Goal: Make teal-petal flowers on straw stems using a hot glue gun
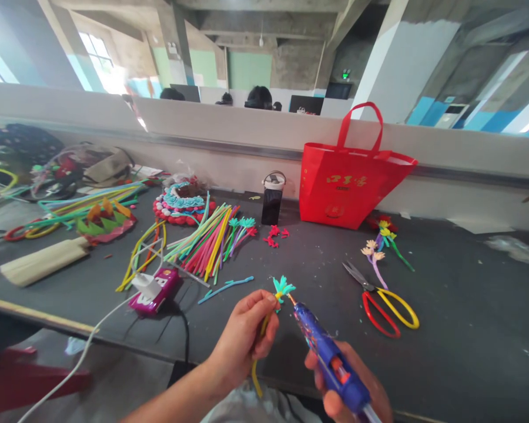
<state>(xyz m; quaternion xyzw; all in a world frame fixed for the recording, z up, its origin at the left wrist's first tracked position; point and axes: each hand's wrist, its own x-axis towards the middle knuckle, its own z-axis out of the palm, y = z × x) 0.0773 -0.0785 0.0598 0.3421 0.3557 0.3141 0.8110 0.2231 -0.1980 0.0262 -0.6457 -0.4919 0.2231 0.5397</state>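
My left hand (251,326) is closed on a yellow pipe cleaner (256,376), whose lower end hangs below my fingers. At the top of that stem sits a turquoise pipe-cleaner flower (283,286), just above my thumb and fingertips. My right hand (357,382) grips a blue hot glue gun (321,341) from the right. Its metal nozzle points up and left, close beside the base of the flower; whether they touch I cannot tell. A blue pipe-cleaner piece (226,288) lies on the dark table to the left of the flower.
Scissors (370,288) with red and yellow handles lie open at right, near finished flowers (373,252). Behind stand a red bag (352,188) and a tumbler (272,200). Leftward are bundled pipe cleaners (211,247), a purple power strip (156,294) with a cable, and small red pieces (272,237).
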